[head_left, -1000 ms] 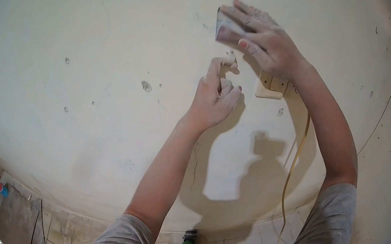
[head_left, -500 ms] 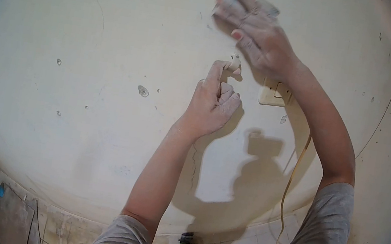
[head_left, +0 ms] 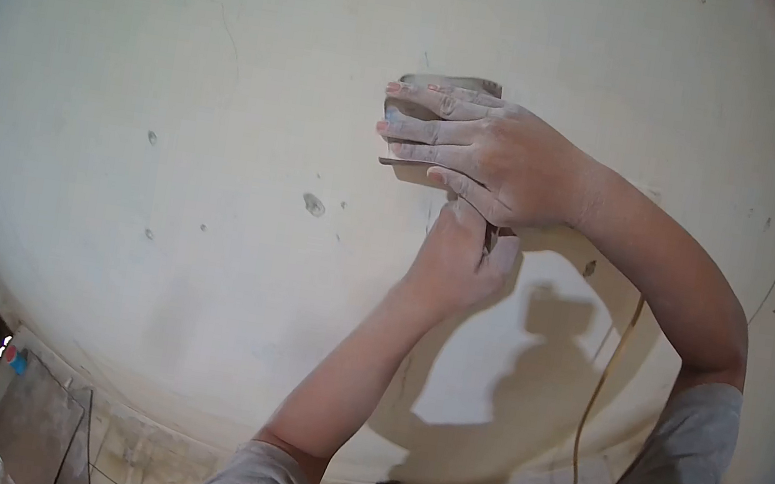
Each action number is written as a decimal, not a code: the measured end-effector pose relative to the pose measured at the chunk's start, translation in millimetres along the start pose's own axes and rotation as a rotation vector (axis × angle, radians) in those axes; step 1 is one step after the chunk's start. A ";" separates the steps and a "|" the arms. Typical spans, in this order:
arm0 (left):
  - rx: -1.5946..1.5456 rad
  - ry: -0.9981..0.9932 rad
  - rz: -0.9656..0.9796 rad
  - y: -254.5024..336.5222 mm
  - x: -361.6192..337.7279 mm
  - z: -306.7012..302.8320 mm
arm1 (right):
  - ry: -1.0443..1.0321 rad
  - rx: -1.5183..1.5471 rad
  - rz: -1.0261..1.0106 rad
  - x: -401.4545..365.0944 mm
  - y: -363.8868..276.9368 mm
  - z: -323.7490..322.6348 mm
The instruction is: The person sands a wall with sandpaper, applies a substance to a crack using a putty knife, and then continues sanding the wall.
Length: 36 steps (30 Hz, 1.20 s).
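Observation:
My right hand point(head_left: 511, 155) lies flat over a grey, curled sheet of sandpaper point(head_left: 476, 85) and presses it to the cream wall point(head_left: 261, 83). The sheet's edges show above and below the fingers, which are coated with white dust. Just beneath is my left hand point(head_left: 457, 258), raised to the wall with its fingers curled in. My right thumb and palm cover the top of it, so whatever it grips, if anything, is hidden.
Small chips and a larger pit point(head_left: 314, 205) mark the wall. A yellowish cable point(head_left: 611, 366) hangs at the right, below my right forearm. At the lower left, a grey board point(head_left: 31, 414) leans by the wall base. My shadow falls across the wall.
My right hand has come down with the sandpaper, from a blurred position higher up, and now overlaps my left hand. The wall switch is now covered by my right arm. The view has shifted slightly.

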<state>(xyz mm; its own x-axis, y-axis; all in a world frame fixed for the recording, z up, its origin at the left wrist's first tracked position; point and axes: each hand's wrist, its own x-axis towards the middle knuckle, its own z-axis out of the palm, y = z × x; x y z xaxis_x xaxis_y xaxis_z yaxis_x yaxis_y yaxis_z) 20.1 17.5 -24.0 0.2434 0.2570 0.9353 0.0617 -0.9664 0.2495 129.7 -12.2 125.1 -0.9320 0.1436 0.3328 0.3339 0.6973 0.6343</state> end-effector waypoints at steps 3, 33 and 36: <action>-0.258 -0.073 -0.229 22.8 5.7 -12.4 | 0.174 -0.176 0.047 -2.9 30.2 -16.0; -0.440 -0.068 -0.256 15.8 0.6 -13.9 | 0.309 -0.301 0.472 -20.9 29.5 -56.8; -0.458 -0.061 -0.237 13.6 1.5 -14.2 | 0.389 -0.057 0.346 -14.0 18.3 -31.1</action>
<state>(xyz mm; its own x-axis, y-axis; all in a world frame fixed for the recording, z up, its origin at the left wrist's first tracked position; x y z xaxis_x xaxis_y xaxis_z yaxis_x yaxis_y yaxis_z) 7.5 4.8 -15.6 0.3312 0.4549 0.8267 -0.3044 -0.7778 0.5499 153.2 -23.3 153.7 -0.6481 0.0798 0.7574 0.6302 0.6145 0.4746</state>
